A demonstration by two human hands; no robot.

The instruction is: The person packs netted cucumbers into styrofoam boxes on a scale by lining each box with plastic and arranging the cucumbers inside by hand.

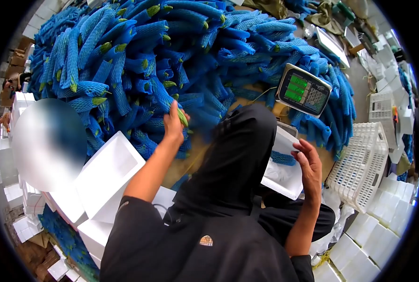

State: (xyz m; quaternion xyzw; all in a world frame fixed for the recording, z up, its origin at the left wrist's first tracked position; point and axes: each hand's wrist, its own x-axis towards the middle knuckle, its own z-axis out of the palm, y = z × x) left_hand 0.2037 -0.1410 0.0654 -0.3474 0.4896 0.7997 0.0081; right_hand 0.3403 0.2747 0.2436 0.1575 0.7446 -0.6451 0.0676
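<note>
Net-sleeved green vegetable lies in your left hand, at the near edge of the heap of blue-sleeved vegetables, its bare green end pointing toward you. You have heaped pieces close beyond that hand, while a strip of tan ground lies open between your left forearm and your dark-clad knee. On your left, white foam boxes stand near the forearm; on your right, a gap separates your right hand from the white slatted crate. Green digits are lit on the scale display, too small to read with certainty; the emblem on your dark top is likewise illegible. Your left fingers are closed around the sleeved piece near its green end. Your right fingers are loosely bent and slightly apart at the side of the open foam box, which contains a blue-sleeved piece; whether they touch its rim you cannot tell.
</note>
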